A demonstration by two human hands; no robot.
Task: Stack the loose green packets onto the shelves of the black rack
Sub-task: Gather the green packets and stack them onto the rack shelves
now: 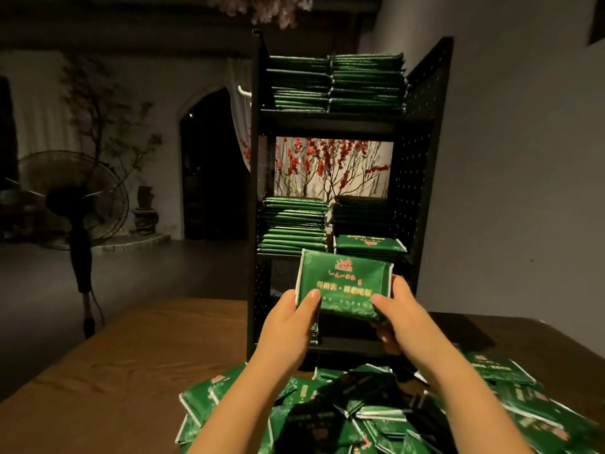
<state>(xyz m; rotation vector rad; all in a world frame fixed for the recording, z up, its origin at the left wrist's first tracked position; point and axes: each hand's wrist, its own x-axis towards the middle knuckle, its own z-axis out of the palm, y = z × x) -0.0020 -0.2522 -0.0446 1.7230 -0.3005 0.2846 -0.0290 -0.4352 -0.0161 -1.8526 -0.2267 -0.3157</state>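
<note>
Before rack (258,191), hands (288,317) grip packet (343,283) edges

Dim room, grey walls (523,158), arched doorway (209,165), standing fan (73,198), wooden table (114,362)

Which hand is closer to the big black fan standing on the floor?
The left hand. It grips the left edge of the held green packet, on the side facing the black standing fan. The right hand grips the packet's right edge, farther from the fan.

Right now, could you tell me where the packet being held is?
Centre of the head view: the held packet sits between left hand and right hand, before the black rack.
</note>
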